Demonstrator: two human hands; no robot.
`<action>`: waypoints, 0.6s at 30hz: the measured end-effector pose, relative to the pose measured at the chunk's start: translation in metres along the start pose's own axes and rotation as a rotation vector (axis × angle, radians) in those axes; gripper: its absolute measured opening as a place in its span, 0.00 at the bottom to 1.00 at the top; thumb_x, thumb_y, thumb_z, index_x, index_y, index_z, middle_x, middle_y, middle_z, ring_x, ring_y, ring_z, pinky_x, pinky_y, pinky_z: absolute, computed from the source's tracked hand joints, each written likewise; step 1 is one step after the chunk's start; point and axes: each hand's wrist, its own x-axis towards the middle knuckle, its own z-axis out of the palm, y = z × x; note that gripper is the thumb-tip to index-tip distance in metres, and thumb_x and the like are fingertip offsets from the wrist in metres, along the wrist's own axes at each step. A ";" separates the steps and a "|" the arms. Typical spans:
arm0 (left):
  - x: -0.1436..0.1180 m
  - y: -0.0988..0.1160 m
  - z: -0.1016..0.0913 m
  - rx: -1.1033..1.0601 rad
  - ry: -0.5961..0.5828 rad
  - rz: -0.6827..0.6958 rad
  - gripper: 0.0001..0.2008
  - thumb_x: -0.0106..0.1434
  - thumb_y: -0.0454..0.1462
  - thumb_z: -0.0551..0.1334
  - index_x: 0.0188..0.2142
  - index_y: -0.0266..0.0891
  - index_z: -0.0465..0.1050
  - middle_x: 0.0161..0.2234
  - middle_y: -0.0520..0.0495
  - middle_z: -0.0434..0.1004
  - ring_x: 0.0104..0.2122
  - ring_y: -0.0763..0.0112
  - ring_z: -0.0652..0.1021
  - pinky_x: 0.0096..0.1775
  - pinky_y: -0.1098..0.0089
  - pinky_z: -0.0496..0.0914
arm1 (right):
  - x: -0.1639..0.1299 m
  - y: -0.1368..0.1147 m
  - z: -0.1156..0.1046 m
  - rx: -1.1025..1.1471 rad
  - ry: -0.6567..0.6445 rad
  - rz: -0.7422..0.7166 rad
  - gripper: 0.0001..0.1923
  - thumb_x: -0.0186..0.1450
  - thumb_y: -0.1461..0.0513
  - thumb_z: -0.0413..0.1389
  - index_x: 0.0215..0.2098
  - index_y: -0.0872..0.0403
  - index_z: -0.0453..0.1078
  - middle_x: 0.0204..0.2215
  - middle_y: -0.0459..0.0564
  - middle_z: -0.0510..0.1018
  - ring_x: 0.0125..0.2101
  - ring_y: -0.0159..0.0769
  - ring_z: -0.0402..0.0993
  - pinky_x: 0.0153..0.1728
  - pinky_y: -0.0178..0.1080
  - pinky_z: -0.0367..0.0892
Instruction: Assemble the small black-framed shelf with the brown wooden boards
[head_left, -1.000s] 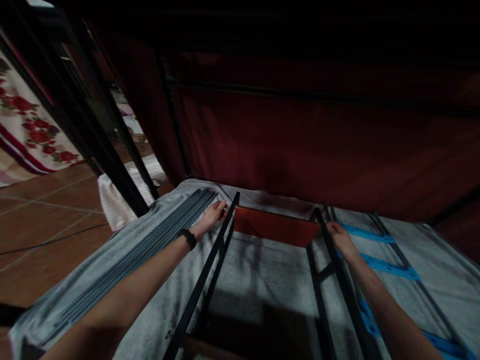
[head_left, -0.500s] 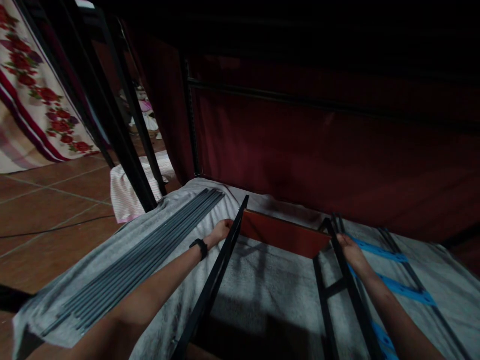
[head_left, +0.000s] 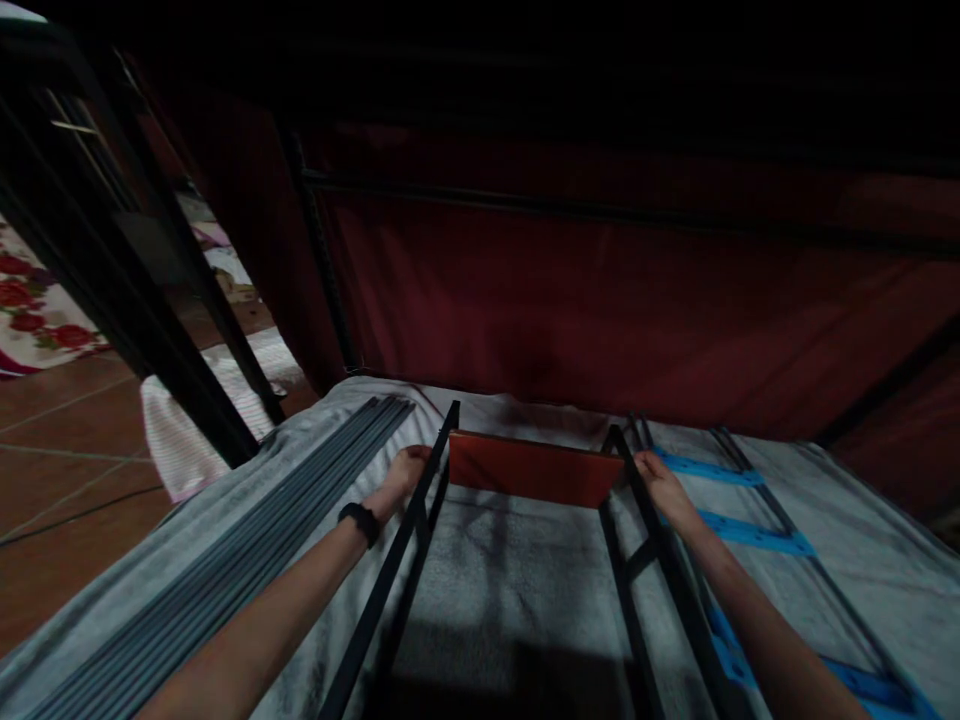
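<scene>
A reddish-brown board (head_left: 534,468) spans the far end of two dark metal side frames. Against the outer side of the left side frame (head_left: 390,570), my left hand (head_left: 407,470) is closed with curled fingers, its fingertips partly hidden; a black band circles that wrist. My right hand (head_left: 664,488) grips the right side frame (head_left: 660,550) near its far end, from the outer side. Each side frame has a short crosspiece between two long bars. The near ends of the frames run out of view at the bottom.
A bundle of grey metal rods (head_left: 292,530) lies on the grey blanket (head_left: 517,590) to the left. Blue brackets (head_left: 757,533) with dark rods rest on the right. Dark posts (head_left: 191,290) and a dark red curtain (head_left: 555,300) enclose the area.
My view has turned to the right, so the surroundings appear further left. The left side frame shows its crosspiece now. Both hands stay at the frames' far ends.
</scene>
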 end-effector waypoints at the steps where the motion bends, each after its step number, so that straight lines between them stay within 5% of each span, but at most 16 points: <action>1: 0.000 0.009 -0.001 -0.036 0.018 -0.004 0.12 0.53 0.43 0.61 0.27 0.34 0.71 0.22 0.47 0.73 0.20 0.72 0.71 0.24 0.72 0.64 | 0.001 0.000 0.000 -0.012 -0.005 0.008 0.16 0.61 0.47 0.49 0.30 0.50 0.67 0.27 0.47 0.74 0.32 0.40 0.70 0.37 0.41 0.66; 8: -0.006 0.064 0.005 0.126 0.004 0.074 0.23 0.56 0.54 0.58 0.34 0.35 0.73 0.25 0.46 0.76 0.23 0.68 0.74 0.26 0.71 0.66 | 0.004 -0.012 0.002 0.059 -0.047 0.048 0.16 0.62 0.48 0.48 0.27 0.50 0.66 0.29 0.49 0.76 0.35 0.41 0.72 0.39 0.41 0.67; 18: 0.001 0.071 0.005 0.746 0.131 0.183 0.20 0.59 0.52 0.54 0.27 0.39 0.72 0.26 0.40 0.78 0.33 0.55 0.79 0.30 0.68 0.67 | 0.002 -0.018 0.006 0.028 0.037 -0.016 0.10 0.63 0.54 0.47 0.29 0.50 0.62 0.25 0.44 0.70 0.31 0.36 0.67 0.35 0.37 0.63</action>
